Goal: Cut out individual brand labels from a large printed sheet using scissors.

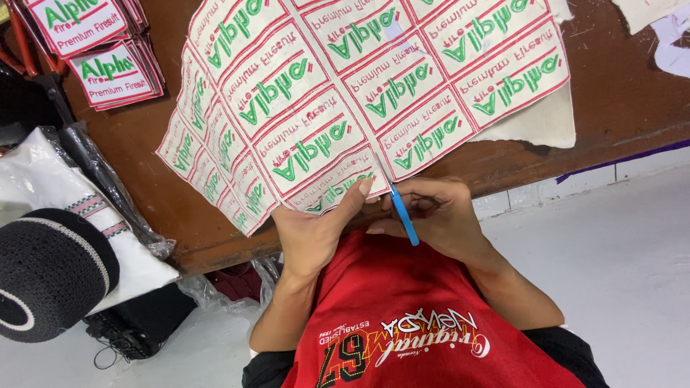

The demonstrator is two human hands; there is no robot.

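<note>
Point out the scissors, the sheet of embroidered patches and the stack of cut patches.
scissors (405, 217): head view, on the blue handle in the right hand.
sheet of embroidered patches (359, 79): head view, on the middle of the sheet.
stack of cut patches (111, 74): head view, on the top patch.

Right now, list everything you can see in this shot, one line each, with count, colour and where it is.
sheet of embroidered patches: one, white with red borders and green lettering, spread over the table, near edge held up
scissors: one, blue handle, at the sheet's near edge
stack of cut patches: a couple of piles, same colours, top left
plain cloth: one, cream, under the sheet at right
table: one, brown wood
cap: one, black with white line, lower left
folded cloth in plastic: one, white, left
floor: pale grey
shirt: red, printed
left hand: pinching the sheet's edge
right hand: holding the scissors
</note>
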